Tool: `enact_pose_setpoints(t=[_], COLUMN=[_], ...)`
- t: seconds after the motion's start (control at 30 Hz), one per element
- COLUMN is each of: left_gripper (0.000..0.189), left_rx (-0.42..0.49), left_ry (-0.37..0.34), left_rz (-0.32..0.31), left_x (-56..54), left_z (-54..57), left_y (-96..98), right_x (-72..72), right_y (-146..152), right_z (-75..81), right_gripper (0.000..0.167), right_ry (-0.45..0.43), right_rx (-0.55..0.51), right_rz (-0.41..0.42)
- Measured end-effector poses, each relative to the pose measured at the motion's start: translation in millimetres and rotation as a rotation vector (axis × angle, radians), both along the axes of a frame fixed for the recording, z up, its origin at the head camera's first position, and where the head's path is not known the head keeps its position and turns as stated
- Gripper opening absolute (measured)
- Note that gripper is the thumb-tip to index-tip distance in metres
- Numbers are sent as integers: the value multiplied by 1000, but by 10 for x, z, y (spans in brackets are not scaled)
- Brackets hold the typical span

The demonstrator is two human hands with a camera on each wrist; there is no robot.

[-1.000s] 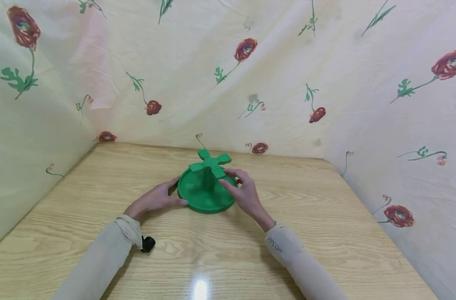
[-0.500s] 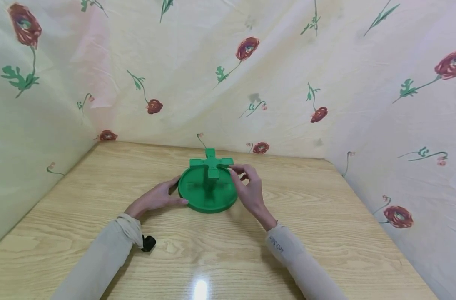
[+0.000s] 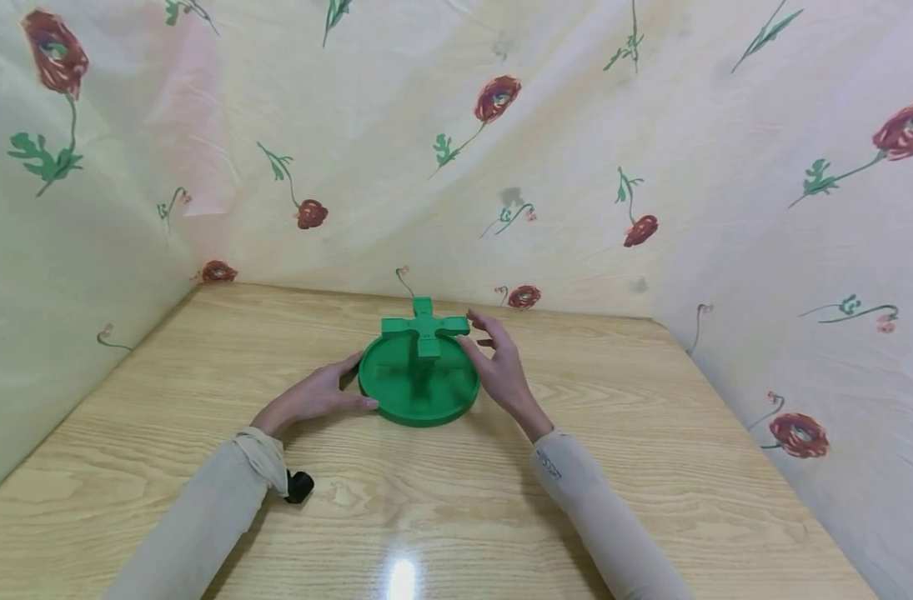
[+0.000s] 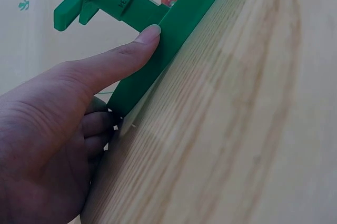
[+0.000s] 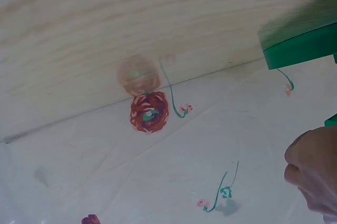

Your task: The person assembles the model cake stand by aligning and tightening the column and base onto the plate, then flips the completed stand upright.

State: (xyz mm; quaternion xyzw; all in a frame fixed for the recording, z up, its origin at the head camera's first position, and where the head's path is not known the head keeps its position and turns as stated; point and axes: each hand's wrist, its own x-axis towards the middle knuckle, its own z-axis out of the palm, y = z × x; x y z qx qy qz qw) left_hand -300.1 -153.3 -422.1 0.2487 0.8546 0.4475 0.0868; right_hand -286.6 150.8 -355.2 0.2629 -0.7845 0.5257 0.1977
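Note:
A green plastic stand has a round, rimmed base (image 3: 418,404) flat on the table. From its middle rises a short post (image 4: 124,5), bearing a cross-shaped top (image 3: 423,327) with flat arms. My left hand (image 3: 323,393) holds the base at its left, thumb on the rim's side and fingers round the far side. In the left wrist view the left thumb (image 4: 129,55) lies against the rim. My right hand (image 3: 501,367) is at the cross's right arm, thumb and forefinger spread apart around its end. Only part of the right hand (image 5: 316,166) shows in the right wrist view.
The stand is on a wood-grain table (image 3: 651,467). A flower-patterned cloth (image 3: 396,150) hangs behind and along both sides. A small black object (image 3: 299,487) sits by the left sleeve cuff.
The cross has turned from a slanted position until its arms point straight left, right, near and far. My right fingers have spread apart at its right arm. The left hand has stayed on the base.

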Motion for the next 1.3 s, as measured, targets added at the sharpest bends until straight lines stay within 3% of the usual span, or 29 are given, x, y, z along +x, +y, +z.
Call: enact_pose_setpoints(t=[0.17,0.43,1.1,1.3], left_gripper=[103,106,102,103], left_rx=[5,2,9,0], left_ry=[-1,-11,-5,-2], left_rz=[-3,4,-2,0], left_x=[-7,-14,-9,-4], left_z=[-4,-12,-3,-2], left_y=[-3,1,6,3], right_x=[-16,7,113,-8], right_y=[4,-2,13,46], right_z=[-1,-2,-14,-169], right_gripper=[45,34,34,34], right_ry=[-27,37,-38,-25], right_rx=[41,62,18,11], right_rz=[8,-33,-7,-11])
